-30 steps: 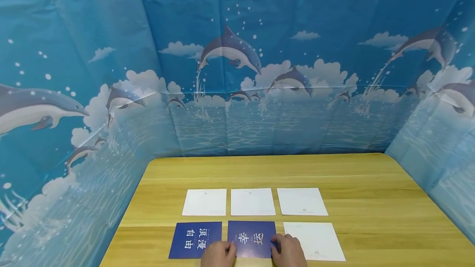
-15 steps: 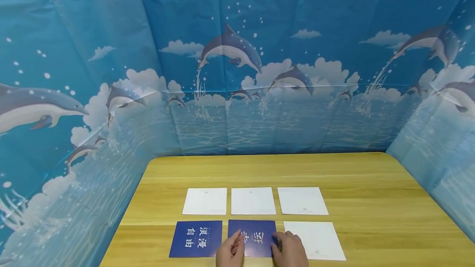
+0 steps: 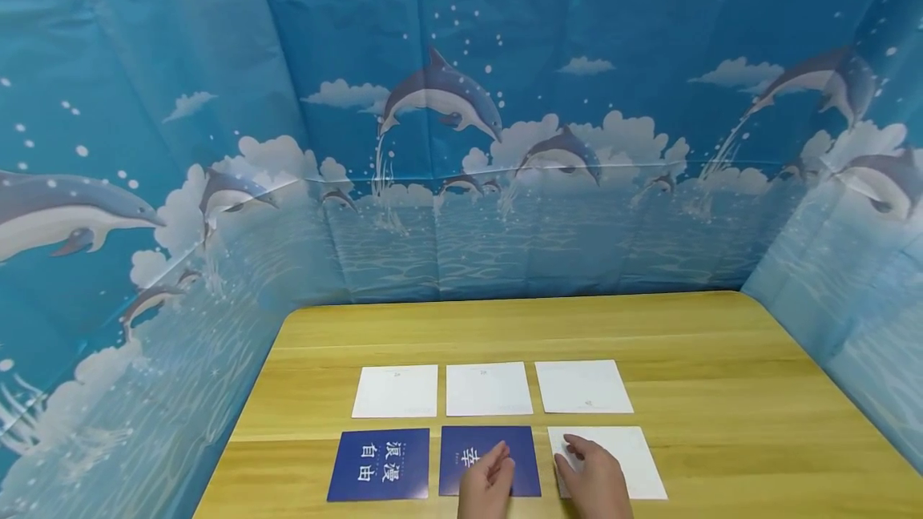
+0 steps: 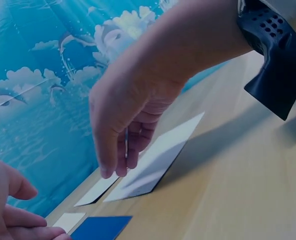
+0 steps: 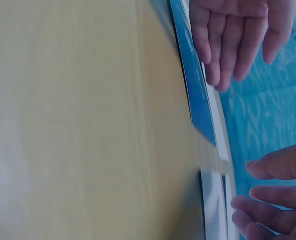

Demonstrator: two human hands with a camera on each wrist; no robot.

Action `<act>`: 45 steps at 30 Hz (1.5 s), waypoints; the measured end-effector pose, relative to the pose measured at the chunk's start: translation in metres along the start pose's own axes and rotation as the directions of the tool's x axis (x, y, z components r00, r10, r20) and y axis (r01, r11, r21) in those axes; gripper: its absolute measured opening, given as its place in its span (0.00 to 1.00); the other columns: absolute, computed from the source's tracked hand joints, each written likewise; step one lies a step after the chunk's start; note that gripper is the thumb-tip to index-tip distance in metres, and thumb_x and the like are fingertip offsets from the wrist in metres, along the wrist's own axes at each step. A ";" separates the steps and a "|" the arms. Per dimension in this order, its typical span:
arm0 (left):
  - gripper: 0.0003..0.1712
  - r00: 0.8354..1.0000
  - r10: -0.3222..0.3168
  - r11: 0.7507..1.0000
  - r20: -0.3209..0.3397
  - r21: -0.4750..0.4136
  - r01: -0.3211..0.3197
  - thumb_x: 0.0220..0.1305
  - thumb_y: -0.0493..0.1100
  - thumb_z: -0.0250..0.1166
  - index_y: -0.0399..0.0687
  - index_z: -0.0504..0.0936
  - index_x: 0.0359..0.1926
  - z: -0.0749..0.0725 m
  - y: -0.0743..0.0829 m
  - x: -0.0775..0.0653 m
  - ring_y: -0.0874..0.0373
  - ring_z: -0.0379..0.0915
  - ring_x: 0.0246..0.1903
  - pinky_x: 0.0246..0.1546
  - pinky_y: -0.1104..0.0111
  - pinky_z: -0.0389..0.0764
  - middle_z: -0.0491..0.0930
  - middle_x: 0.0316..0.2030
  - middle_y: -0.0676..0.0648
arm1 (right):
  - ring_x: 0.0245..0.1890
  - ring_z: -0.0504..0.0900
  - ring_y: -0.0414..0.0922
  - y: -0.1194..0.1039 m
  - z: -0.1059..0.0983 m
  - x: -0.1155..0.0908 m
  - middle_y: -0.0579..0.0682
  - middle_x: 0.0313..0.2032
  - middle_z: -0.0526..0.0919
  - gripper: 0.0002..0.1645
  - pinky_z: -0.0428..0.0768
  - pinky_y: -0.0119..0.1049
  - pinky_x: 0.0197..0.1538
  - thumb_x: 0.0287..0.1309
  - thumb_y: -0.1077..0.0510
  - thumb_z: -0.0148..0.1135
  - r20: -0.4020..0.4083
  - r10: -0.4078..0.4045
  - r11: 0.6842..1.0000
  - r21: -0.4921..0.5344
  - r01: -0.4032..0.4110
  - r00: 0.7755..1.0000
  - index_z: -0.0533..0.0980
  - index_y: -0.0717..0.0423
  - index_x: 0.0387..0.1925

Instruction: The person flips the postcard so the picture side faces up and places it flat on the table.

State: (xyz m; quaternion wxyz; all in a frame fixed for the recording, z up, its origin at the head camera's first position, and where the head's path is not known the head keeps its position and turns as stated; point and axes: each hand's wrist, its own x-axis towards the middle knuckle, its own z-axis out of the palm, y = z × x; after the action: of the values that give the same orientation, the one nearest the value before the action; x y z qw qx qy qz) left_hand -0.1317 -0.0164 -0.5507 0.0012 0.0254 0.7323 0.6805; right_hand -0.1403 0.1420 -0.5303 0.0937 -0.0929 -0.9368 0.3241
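A dolphin-printed backdrop (image 3: pixel 469 142) is hanging behind the wooden table (image 3: pixel 721 391), where you are facing two rows of cards: three white cards (image 3: pixel 489 391) behind, then the left blue card (image 3: pixel 378 467), the middle blue card (image 3: pixel 522 459) and the near white card (image 3: pixel 638 463). Your right hand (image 3: pixel 594 477) is poised over that white one, thumb and fingers standing apart; your left hand (image 3: pixel 486 484) is hovering over the middle blue card, fingers straight. Neither is gripping anything (whether any fingertip is grazing card, I cannot tell). Flat, thin cards are probably calling for light fingertip pressure at the edges, avoiding bumping neighbours.
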 end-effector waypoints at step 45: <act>0.08 0.993 0.015 0.982 0.116 0.184 -0.036 0.53 0.38 0.61 0.40 0.82 0.34 0.054 0.020 0.019 0.65 0.71 0.27 0.33 0.69 0.72 0.74 0.21 0.57 | 0.34 0.78 0.58 0.087 -0.056 0.031 0.64 0.34 0.80 0.23 0.75 0.47 0.37 0.48 0.61 0.64 -0.007 0.271 0.960 0.073 -0.270 0.963 0.73 0.78 0.42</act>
State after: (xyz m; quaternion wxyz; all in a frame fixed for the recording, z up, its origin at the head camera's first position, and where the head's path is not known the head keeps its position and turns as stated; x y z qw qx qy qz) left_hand -0.1482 0.0400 -0.5345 0.0321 0.0737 0.7909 0.6067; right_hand -0.1472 0.2494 -0.5375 0.0598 -0.2192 -0.9024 0.3661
